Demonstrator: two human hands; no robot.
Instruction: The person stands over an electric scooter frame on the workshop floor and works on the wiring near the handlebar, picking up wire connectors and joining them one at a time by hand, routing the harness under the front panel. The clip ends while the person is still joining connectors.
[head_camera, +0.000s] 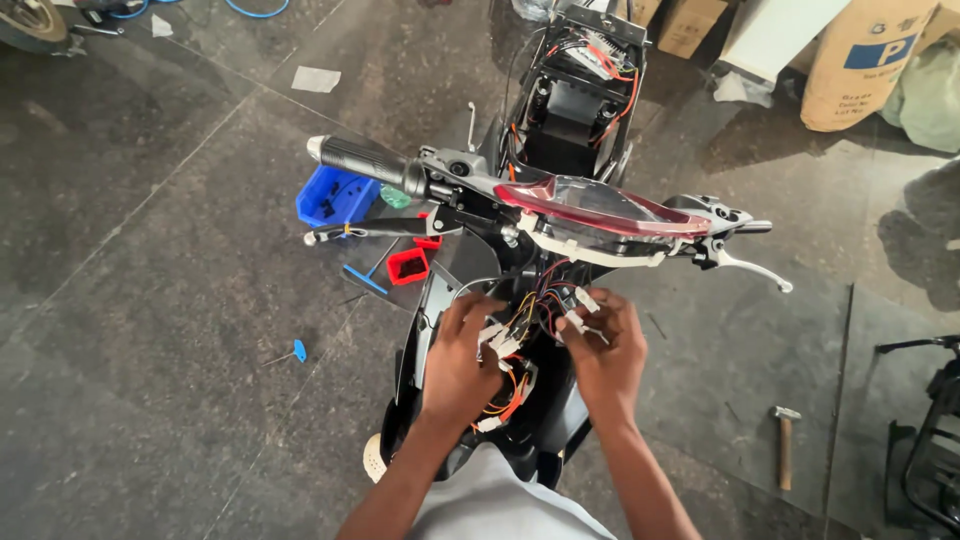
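A partly stripped scooter (560, 120) stands in front of me, with its handlebar (360, 160) across the view and a red and clear headlight cover (590, 205) in the middle. Below the handlebar hangs a bundle of coloured wires with white connectors (520, 330). My left hand (462, 350) grips a white connector on the left side of the bundle. My right hand (605, 345) pinches other white connectors on the right side. Both hands sit close together in the scooter's open front.
A blue bin (335, 195) and a small red bin (408, 265) sit on the dark floor left of the scooter, with blue-handled tools (298, 350) nearby. A hammer (785, 445) lies at the right. Cardboard boxes (860, 65) stand at the back right.
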